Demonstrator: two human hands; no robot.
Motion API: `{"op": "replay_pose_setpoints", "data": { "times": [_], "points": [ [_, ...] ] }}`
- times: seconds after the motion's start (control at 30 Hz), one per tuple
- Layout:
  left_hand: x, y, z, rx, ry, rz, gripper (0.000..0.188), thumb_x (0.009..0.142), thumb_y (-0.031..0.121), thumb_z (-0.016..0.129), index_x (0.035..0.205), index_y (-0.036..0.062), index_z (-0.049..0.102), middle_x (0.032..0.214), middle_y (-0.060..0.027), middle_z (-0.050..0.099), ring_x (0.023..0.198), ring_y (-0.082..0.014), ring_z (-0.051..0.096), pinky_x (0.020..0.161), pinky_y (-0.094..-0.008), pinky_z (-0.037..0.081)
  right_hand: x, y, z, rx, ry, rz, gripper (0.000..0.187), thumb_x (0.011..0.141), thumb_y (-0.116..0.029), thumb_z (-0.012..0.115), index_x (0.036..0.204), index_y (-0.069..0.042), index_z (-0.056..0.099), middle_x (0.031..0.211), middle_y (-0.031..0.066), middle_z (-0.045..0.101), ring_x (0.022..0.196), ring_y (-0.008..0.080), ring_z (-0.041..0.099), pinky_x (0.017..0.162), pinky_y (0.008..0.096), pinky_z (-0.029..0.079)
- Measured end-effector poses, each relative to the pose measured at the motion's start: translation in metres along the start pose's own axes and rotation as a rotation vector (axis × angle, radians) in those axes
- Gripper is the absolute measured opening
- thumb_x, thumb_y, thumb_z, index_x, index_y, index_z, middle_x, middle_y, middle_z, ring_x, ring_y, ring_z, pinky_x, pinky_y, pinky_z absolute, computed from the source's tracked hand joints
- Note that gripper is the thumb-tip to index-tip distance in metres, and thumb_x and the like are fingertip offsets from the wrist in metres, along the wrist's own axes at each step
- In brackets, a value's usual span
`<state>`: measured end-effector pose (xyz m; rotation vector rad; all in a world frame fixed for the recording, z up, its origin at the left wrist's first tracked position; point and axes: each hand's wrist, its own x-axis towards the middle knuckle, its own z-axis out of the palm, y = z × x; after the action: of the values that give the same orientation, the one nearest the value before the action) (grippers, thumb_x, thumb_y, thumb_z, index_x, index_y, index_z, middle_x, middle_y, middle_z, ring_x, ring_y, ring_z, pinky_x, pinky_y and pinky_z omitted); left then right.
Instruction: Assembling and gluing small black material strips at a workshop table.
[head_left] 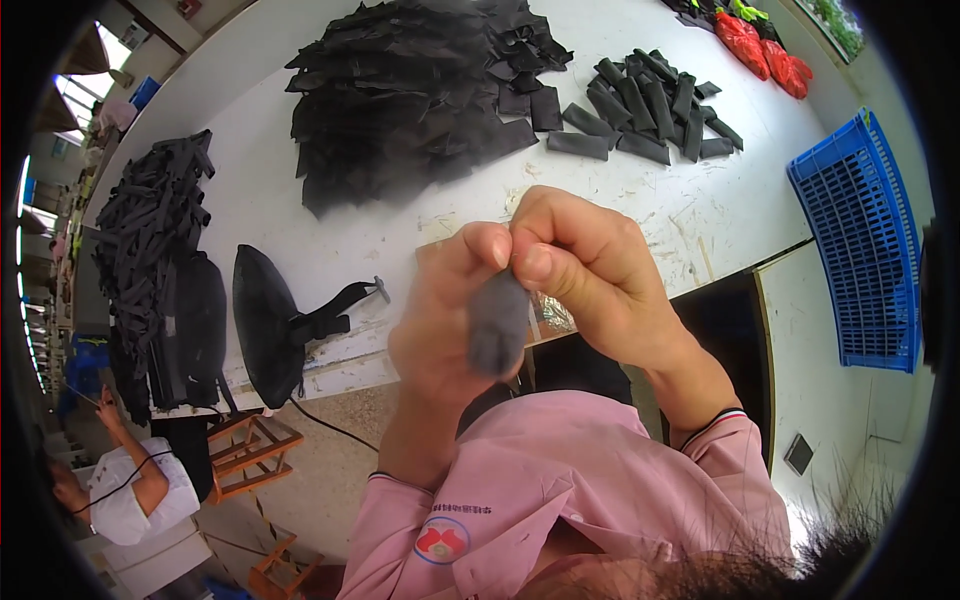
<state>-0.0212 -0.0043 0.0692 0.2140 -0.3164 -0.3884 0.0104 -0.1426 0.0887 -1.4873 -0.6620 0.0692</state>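
One soft-looking dark-grey oblong piece (pixel 497 325) sits at the dial's centre, its top pinched by the bare right hand (pixel 595 275); the left hand (pixel 430 320) is blurred, its hold impossible to tell. A near-end pinch should steady it. At eleven o'clock lie flat black fabric pieces (pixel 400 100); at nine, a strapped black oval pad (pixel 262 325) could obstruct.

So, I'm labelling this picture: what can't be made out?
All in the head view:
Left hand: blurred, so its exact grip is unclear.
Dark piece: blurred; its upper end is hidden by the fingertips.
Black pile: far side cut off by the top edge.
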Motion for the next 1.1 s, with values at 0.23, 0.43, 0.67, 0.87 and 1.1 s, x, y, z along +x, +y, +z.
{"op": "replay_pose_setpoints", "data": {
  "times": [0.23,0.43,0.67,0.87,1.1],
  "points": [
    [0.0,0.001,-0.071,-0.422,0.187,-0.104,0.03,0.089,0.008,0.04,0.117,-0.0017,0.04,0.073,-0.0079,0.053,0.032,-0.0013,0.025,0.027,-0.0164,0.02,0.001,0.078,-0.016,0.23,-0.043,0.527,0.024,0.087,-0.023,0.051,0.075,-0.002,0.052,0.059,-0.0005,0.045,0.053,0.007,0.04,0.047,0.0209,0.031],
    [-0.007,-0.008,-0.1,-0.033,0.552,-0.127,0.024,0.088,0.005,0.041,0.109,-0.0002,0.05,0.077,-0.0077,0.057,0.036,-0.0017,0.03,0.031,-0.0148,0.024,-0.026,0.131,-0.009,0.455,0.032,0.658,0.024,0.088,-0.025,0.051,0.077,-0.003,0.051,0.058,-0.002,0.043,0.051,0.0053,0.036,0.045,0.0194,0.03],
    [-0.003,0.015,-0.078,0.614,0.586,-0.235,0.023,0.087,0.01,0.049,0.108,0.0009,0.051,0.078,-0.0043,0.057,0.042,-0.0008,0.032,0.036,-0.0132,0.028,-0.022,0.116,-0.01,0.133,0.003,0.561,0.027,0.086,-0.025,0.053,0.071,-0.003,0.05,0.058,-0.0004,0.047,0.053,0.0059,0.04,0.047,0.0206,0.033],
    [-0.004,-0.004,-0.089,1.258,0.544,0.174,0.024,0.081,0.004,0.052,0.106,0.0031,0.055,0.085,-0.0035,0.059,0.067,-0.0067,0.053,0.056,-0.0169,0.039,-0.022,0.119,-0.014,0.139,-0.027,0.59,0.027,0.086,-0.024,0.053,0.074,0.0,0.051,0.057,-0.001,0.046,0.055,0.0074,0.044,0.051,0.0231,0.037],
    [0.001,0.002,-0.067,1.211,0.327,0.348,0.015,0.077,-0.006,0.052,0.089,-0.0016,0.06,0.089,-0.0074,0.061,0.081,-0.0119,0.056,0.073,-0.0226,0.044,-0.022,0.099,-0.017,-0.168,0.103,0.326,0.038,0.087,-0.036,0.047,0.09,0.001,0.055,0.066,0.0071,0.051,0.063,0.0174,0.05,0.056,0.0289,0.04]
  ]
}}
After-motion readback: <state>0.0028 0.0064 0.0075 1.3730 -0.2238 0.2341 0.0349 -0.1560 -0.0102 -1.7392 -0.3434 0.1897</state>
